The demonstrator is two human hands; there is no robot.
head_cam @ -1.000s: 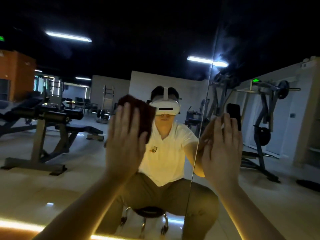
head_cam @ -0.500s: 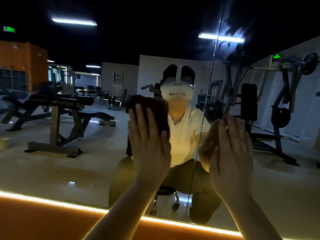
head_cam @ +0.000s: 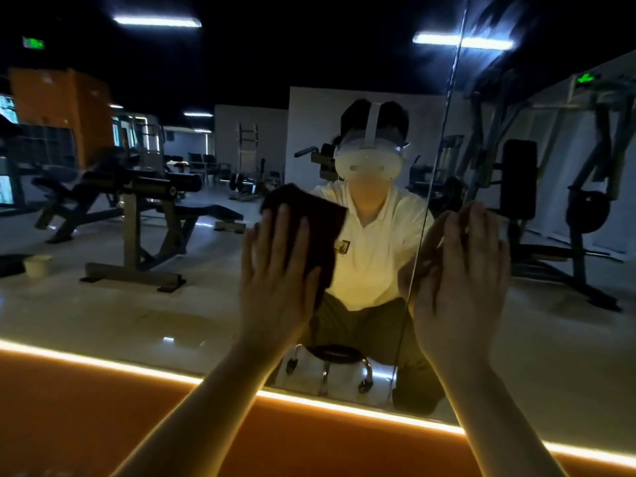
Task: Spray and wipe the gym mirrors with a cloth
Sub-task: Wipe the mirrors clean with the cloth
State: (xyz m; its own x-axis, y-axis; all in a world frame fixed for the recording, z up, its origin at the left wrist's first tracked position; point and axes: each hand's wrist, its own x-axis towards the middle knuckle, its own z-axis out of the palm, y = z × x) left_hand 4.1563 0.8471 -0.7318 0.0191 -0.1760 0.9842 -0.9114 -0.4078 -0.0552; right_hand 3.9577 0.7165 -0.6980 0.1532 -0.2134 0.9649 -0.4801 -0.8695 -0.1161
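Observation:
A large wall mirror (head_cam: 144, 315) fills the view, with a vertical seam (head_cam: 430, 208) between two panels. My left hand (head_cam: 275, 280) lies flat with straight fingers on a dark red cloth (head_cam: 320, 222), pressing it against the left panel. My right hand (head_cam: 461, 287) is flat against the glass just right of the seam, fingers straight and holding nothing. The reflection shows a person in a white shirt crouching in front of a stool. No spray bottle is in view.
An orange wall band (head_cam: 103, 418) with a glowing light strip (head_cam: 344, 406) runs under the mirror's lower edge. Reflected in the glass are weight benches (head_cam: 137, 215), a plate machine (head_cam: 585, 208), a small pale cup (head_cam: 37, 265) on the floor and ceiling lights.
My left hand has slid the cloth to the right and down the glass. The view has tilted down, so the orange band and light strip now show.

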